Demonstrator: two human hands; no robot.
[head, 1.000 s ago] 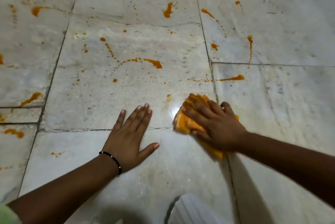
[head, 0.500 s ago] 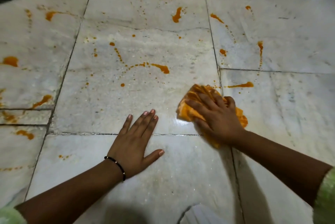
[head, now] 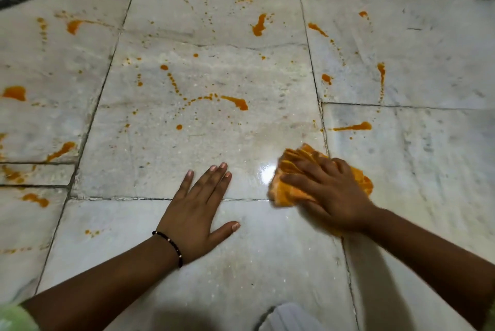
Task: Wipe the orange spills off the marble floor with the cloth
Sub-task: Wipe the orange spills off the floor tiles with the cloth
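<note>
Shifted nearer, right hand (head: pixel 328 194) presses crumpled orange cloth (head: pixel 292 164) on glossy marble floor (head: pixel 241 263).

The left hand (head: pixel 197 217) is lying flat, palm down, with its fingers (head: pixel 214 178) stretched straight and close together and the thumb splayed out to the right. A thin dark bracelet (head: pixel 171 246) is circling its wrist, and the bare left forearm is reaching in from the lower left corner. The right hand (head: pixel 328 198) is pressing palm down, its fingers (head: pixel 300 164) spreading forward and left and bending slightly at the knuckles. Its outline is blurring a little. The right forearm is coming in from the lower right, angling up toward the hand.
</note>
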